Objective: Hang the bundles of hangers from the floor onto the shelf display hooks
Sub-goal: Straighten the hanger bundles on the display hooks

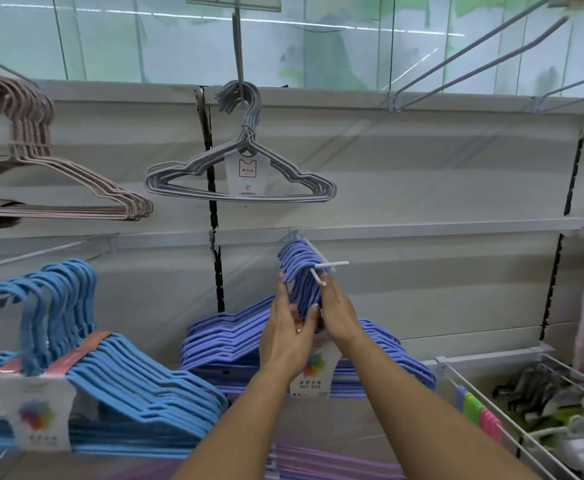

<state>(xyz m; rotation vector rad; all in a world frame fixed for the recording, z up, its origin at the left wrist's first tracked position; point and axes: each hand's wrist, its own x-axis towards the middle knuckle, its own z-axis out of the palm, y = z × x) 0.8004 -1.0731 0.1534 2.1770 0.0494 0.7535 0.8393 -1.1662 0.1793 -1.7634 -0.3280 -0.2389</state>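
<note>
Fingers (313, 311) of both hands grip the purple hanger bundle (235, 337) necks; I'd slide its hooks fully back along the white display hook (330, 265) before releasing.

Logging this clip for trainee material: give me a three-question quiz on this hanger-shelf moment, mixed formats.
1. True or false: both hands are on the purple plastic hanger bundle.
2. Which bundle hangs alone on the upper centre hook? A pink B grey C blue
3. Fill in: the purple bundle's hooks sit over a white metal ___.

Key: 1 true; 2 B, grey wire hanger bundle; 3 display hook.
</note>
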